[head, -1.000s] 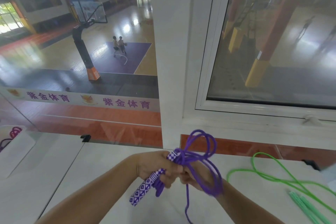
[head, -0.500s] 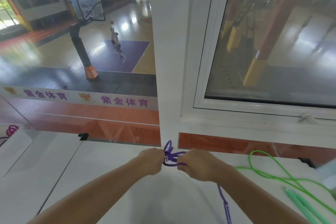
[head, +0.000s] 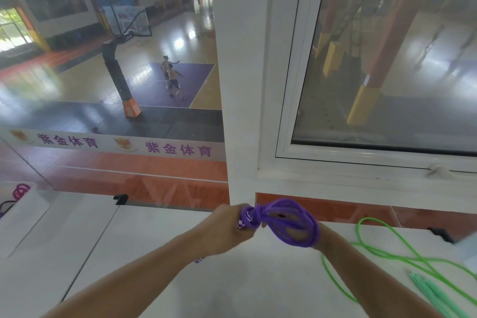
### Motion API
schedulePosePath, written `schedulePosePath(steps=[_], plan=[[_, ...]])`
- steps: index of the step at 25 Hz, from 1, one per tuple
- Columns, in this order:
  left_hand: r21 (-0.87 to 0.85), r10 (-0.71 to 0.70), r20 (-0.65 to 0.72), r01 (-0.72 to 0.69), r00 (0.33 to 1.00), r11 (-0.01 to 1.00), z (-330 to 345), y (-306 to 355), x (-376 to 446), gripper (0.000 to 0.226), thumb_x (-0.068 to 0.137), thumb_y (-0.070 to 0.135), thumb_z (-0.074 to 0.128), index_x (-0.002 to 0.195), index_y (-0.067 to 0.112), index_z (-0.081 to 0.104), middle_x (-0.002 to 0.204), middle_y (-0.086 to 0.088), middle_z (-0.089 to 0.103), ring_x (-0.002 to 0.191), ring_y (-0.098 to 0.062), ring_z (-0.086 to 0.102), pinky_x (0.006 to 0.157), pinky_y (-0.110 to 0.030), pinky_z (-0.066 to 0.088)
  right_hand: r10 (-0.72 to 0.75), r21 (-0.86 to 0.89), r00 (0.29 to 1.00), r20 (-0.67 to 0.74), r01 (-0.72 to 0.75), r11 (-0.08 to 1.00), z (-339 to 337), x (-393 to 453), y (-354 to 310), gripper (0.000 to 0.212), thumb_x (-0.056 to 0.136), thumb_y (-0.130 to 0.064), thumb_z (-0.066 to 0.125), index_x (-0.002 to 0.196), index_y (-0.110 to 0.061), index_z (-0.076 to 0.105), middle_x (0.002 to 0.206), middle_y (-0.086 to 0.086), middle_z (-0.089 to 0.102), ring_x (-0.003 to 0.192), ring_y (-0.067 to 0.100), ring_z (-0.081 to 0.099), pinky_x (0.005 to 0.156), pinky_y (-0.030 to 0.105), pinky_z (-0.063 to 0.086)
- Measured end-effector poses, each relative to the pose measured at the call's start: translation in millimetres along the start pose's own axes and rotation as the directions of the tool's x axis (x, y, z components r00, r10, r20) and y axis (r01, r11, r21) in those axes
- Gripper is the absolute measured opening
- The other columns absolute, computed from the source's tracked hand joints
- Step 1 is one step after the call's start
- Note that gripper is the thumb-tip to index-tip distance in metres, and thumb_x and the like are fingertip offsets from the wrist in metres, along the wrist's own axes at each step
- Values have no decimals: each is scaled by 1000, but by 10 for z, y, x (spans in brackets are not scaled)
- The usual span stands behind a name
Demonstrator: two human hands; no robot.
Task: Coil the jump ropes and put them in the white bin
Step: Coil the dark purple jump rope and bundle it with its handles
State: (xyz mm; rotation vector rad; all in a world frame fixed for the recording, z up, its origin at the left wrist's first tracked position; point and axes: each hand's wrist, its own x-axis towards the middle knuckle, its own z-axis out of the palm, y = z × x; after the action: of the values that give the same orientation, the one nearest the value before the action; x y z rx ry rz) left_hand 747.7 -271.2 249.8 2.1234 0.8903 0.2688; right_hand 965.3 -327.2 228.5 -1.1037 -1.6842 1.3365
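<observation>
Purple rope (head: pixel 296 224): smooth cord, looks like plastic or vinyl, slight sheen; its handle (head: pixel 242 219) has a purple-white checker pattern, material unclear. Green rope (head: pixel 382 250): thin glossy plastic cord, bright; paler green handles (head: pixel 428 289) look like matt plastic. Counter (head: pixel 129 240): smooth white surface, matt to low sheen, with a thin dark seam. White bin (head: pixel 23 214): smooth, likely plastic. Window frame (head: pixel 291 85): smooth white, glossy plastic or painted metal; the glass is reflective. Court floor (head: pixel 180 41) beyond: polished wood, high gloss.
</observation>
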Motion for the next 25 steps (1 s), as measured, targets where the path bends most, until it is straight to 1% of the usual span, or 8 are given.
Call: schedulePosePath(steps=[2, 4, 6, 9, 13, 16, 19, 25], plan=[[-85, -168, -107, 159, 980, 984, 51, -45, 66, 7, 87, 31, 68, 87, 34, 61, 69, 9, 66, 56, -14, 57, 56, -30, 52, 134, 68, 984, -120, -126, 990, 180, 43, 189, 31, 72, -45, 80, 91, -22, 72, 69, -2, 60, 52, 4, 54, 47, 18, 40], [-90, -261, -188, 248, 947, 965, 102, -93, 151, 18, 88, 29, 68, 101, 26, 57, 81, 3, 70, 61, -17, 61, 53, -30, 53, 115, -222, 961, -253, -173, 959, 368, 100, 363, 14, 96, -33, 65, 86, -24, 68, 67, -3, 51, 51, 3, 44, 49, 16, 35], [-118, -353, -220, 334, 909, 935, 106, -178, 251, 34, 91, 23, 68, 113, 19, 42, 88, -3, 66, 63, -15, 59, 47, -22, 48, 158, -392, 956, -246, -247, 886, 514, 101, 404, 24, 107, -21, 42, 94, -21, 63, 74, -3, 52, 58, 3, 47, 59, 15, 40], [142, -321, -173, 346, 931, 927, 116, -383, 331, 36, 95, 17, 61, 112, 16, 30, 87, -2, 60, 68, -13, 59, 56, -27, 51, 265, -688, 955, -133, -281, 669, 567, 121, 301, 29, 107, -29, 35, 109, -16, 61, 101, 6, 68, 89, 21, 65, 78, 32, 49], [530, -302, 55, 229, 952, 817, 296, -464, 304, 20, 97, 10, 45, 116, 6, 40, 101, -8, 64, 93, -29, 63, 75, -35, 43, 220, -898, 974, 61, -42, 438, 371, 208, -126, 29, 102, -33, 45, 100, -14, 66, 97, 7, 70, 89, 26, 65, 71, 33, 44], [660, -255, 293, -1, 922, 752, 346, -360, 262, 23, 100, 9, 45, 119, 2, 55, 115, -15, 64, 103, -34, 63, 83, -36, 43, 177, -878, 978, 112, 14, 479, 137, 272, -366, 26, 96, -44, 54, 96, -24, 71, 90, -6, 71, 78, 10, 59, 68, 30, 46], [552, -100, 410, -159, 907, 818, 306, -229, 193, 25, 99, 21, 58, 118, 6, 61, 109, -14, 67, 97, -29, 64, 81, -29, 45, 165, -718, 986, 27, -95, 690, -117, 268, -287, 26, 90, -47, 65, 95, -23, 75, 86, -9, 72, 75, 6, 62, 74, 28, 54], [38, -10, -83, 13, 996, 999, 93, -138, 128, 14, 85, 29, 78, 90, 20, 70, 75, 6, 68, 62, -5, 54, 63, -22, 49, 148, -36, 985, -83, -152, 988, -212, 72, 254, 9, 88, -26, 69, 88, -27, 78, 79, -3, 74, 75, 1, 64, 74, 23, 49]])
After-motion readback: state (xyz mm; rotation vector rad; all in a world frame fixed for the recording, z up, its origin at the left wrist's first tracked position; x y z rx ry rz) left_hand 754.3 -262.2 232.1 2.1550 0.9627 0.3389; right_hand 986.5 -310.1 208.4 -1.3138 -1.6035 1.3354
